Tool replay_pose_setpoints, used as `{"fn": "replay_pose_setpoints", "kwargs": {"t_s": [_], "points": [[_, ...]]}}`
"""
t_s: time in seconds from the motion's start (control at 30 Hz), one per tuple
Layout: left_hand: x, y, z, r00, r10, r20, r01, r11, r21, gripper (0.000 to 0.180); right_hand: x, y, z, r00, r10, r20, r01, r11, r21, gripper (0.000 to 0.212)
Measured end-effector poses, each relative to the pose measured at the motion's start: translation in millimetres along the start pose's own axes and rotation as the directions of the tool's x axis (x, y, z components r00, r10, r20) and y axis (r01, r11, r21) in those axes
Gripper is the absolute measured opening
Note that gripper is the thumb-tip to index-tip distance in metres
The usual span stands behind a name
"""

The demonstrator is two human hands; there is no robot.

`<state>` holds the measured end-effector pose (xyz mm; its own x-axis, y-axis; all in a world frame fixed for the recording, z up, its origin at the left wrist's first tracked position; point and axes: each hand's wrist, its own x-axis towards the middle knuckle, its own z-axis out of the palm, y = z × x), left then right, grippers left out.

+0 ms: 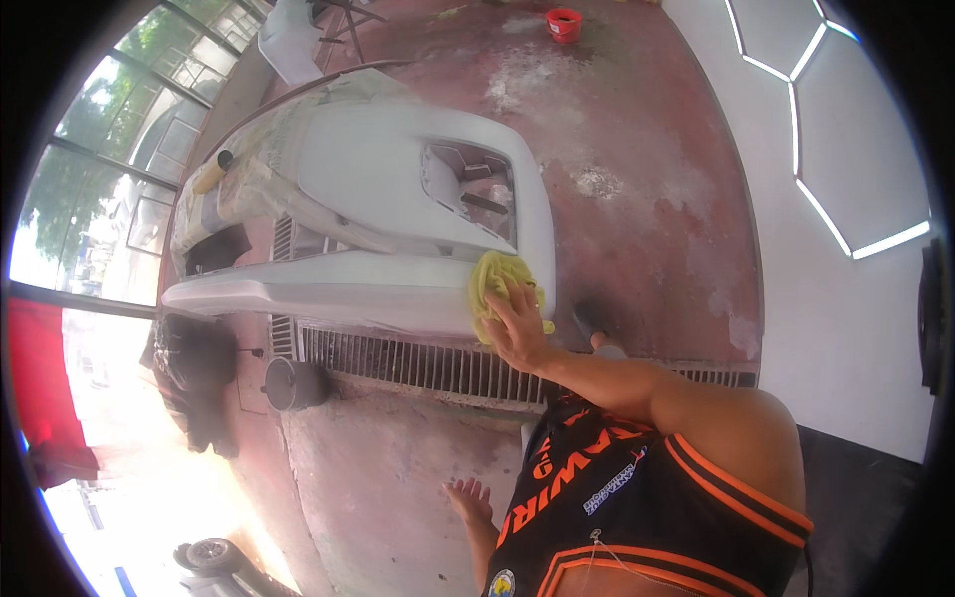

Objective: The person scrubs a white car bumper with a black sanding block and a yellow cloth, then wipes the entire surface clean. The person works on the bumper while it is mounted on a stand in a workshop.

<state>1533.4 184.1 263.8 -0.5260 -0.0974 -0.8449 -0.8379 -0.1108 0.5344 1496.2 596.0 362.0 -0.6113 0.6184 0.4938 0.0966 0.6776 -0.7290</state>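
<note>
My right hand (515, 323) presses a crumpled yellow cloth (494, 271) onto the near right corner of a large white moulded panel (383, 159). The panel looks like a car bumper, with a long narrow arm running left and a framed opening toward its right end. Fingers spread over the cloth hide part of it. Down by my body, my left hand (472, 502) hangs with its fingers apart, holding nothing and away from the panel.
Masking sheet (249, 174) covers the panel's far left, with a yellowish roll (213, 173) on it. A metal floor grate (418, 370) runs beneath the near edge. A dark round container (296, 384) stands near left. Far back is a red bucket (563, 27).
</note>
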Motion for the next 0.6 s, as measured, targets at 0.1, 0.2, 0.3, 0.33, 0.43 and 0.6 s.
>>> {"fn": "replay_pose_setpoints", "kwargs": {"t_s": [0.1, 0.2, 0.3, 0.33, 0.43, 0.6], "points": [[7, -6, 12, 1.0, 0.005, 0.007, -0.005, 1.0, -0.019, 0.084, 7, 8, -21, 0.94, -0.287, 0.182, 0.308, 0.947, -0.096, 0.05], [3, -5, 39, 0.995, 0.076, 0.061, -0.077, 0.997, 0.018, 0.081, -18, 38, -33, 0.986, -0.033, 0.162, 0.053, 0.991, -0.123, 0.053], [0, -2, 79, 0.986, 0.102, 0.134, -0.108, 0.994, 0.033, 0.075, -50, 68, -46, 0.918, 0.292, 0.269, -0.237, 0.947, -0.219, 0.054], [0, 0, 92, 0.972, 0.113, 0.208, -0.121, 0.992, 0.029, 0.075, -56, 71, -50, 0.869, 0.388, 0.308, -0.312, 0.911, -0.268, 0.054], [-29, 10, 153, 0.903, 0.091, 0.42, -0.104, 0.995, 0.007, 0.08, -54, 32, -60, 0.857, 0.219, 0.467, -0.162, 0.974, -0.16, 0.051], [-50, 0, 235, 0.617, 0.167, 0.769, 0.196, 0.914, -0.355, 0.063, -24, -29, -62, 0.622, -0.309, 0.719, 0.157, 0.949, 0.272, 0.05]]}}
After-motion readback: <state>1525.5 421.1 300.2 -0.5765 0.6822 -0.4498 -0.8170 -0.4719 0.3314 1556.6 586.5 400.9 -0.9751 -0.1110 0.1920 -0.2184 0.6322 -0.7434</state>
